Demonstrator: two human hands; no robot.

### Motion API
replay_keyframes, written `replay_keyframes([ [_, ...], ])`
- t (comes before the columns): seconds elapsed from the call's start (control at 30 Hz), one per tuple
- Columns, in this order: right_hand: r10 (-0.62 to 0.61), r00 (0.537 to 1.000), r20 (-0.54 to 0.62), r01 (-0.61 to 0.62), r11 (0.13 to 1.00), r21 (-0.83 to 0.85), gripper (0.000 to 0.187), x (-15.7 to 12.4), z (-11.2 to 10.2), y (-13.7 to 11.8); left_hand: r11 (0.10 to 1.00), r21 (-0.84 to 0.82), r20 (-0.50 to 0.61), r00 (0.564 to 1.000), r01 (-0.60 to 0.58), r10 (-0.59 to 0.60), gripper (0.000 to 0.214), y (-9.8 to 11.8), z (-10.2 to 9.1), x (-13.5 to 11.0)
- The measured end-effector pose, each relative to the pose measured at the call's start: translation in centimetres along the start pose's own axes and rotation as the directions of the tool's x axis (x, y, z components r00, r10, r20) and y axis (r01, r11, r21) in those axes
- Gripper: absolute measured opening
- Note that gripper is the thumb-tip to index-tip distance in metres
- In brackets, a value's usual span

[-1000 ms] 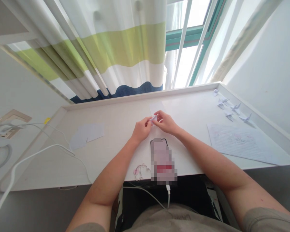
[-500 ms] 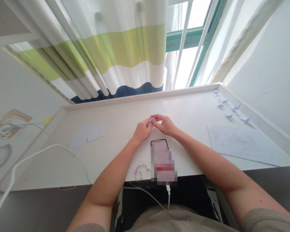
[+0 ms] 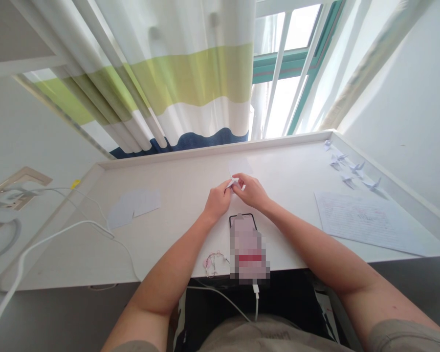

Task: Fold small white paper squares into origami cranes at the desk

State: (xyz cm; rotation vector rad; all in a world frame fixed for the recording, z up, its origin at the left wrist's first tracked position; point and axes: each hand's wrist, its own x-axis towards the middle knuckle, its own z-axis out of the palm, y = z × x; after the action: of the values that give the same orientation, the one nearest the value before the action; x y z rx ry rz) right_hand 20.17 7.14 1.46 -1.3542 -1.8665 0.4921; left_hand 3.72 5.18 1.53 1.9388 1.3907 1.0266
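Observation:
A small piece of folded white paper [image 3: 232,182] is pinched between both hands over the middle of the desk. My left hand [image 3: 219,199] grips it from the left, fingers closed. From the right, the thumb and fingertips of my right hand [image 3: 252,190] close on the same paper; part of the paper is hidden behind the fingers. Just beyond the hands lies a flat white sheet [image 3: 240,166]. Below them, near the desk's front edge, is a phone [image 3: 244,222] with its screen blurred out.
Several folded paper cranes [image 3: 356,167] stand at the back right, above a written sheet [image 3: 366,220]. Paper squares [image 3: 146,203] lie at left. A white cable [image 3: 77,225] crosses the desk's left side. A beaded strap [image 3: 213,264] lies beside the phone.
The folded paper has turned slightly in my fingers, showing a pointed edge to the left. Both hands stay in nearly the same place; the view has shifted a little.

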Motion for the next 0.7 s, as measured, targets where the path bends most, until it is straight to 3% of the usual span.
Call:
replay_keyframes([
  [0.27, 0.039, 0.999, -0.033, -0.038, 0.998, 0.044, 0.030, 0.00, -0.01, -0.18, 0.997, 0.075, 0.019, 1.000, -0.022, 0.020, 0.045, 0.42, -0.16, -0.03],
  [0.5, 0.028, 0.992, -0.124, -0.032, 0.999, -0.026, 0.029, -0.07, -0.17, -0.59, 0.989, 0.109, -0.054, 0.993, -0.095, 0.102, 0.045, 0.03, -0.16, -0.05],
  [0.7, -0.074, 0.973, -0.221, 0.040, 0.987, -0.153, 0.006, -0.16, 0.02, -0.74, 0.951, 0.188, -0.103, 0.958, -0.246, 0.268, 0.047, -0.21, -0.03, -0.13],
])
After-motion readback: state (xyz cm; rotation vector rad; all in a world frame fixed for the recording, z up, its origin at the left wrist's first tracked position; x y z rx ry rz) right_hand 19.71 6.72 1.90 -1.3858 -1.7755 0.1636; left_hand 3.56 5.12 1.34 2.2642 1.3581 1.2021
